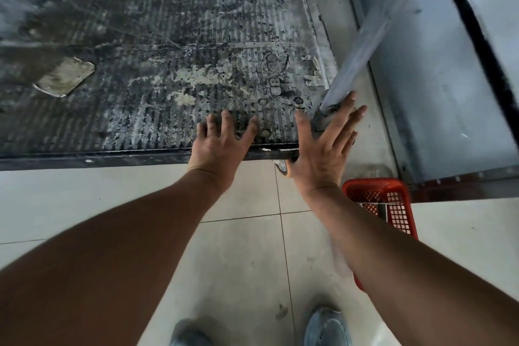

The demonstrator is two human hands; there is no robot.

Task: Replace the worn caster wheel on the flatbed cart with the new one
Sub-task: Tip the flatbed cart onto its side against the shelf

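Note:
The flatbed cart point(140, 70) fills the upper half of the view, its ribbed deck dirty and scuffed. Its grey handle tube point(373, 28) rises from the near right corner. My left hand point(222, 146) hovers over the near edge of the deck with fingers spread and slightly bent, holding nothing. My right hand point(323, 149) is spread flat at the corner, fingertips beside the handle's base. A caster wheel point(281, 167) peeks out under the deck edge between my two hands, mostly hidden.
A red plastic basket point(393, 205) stands on the tiled floor by my right forearm. A grey metal door frame point(449, 93) runs along the right side. A flat pale piece point(66, 77) lies on the deck at left. My shoes point(325, 329) show at the bottom.

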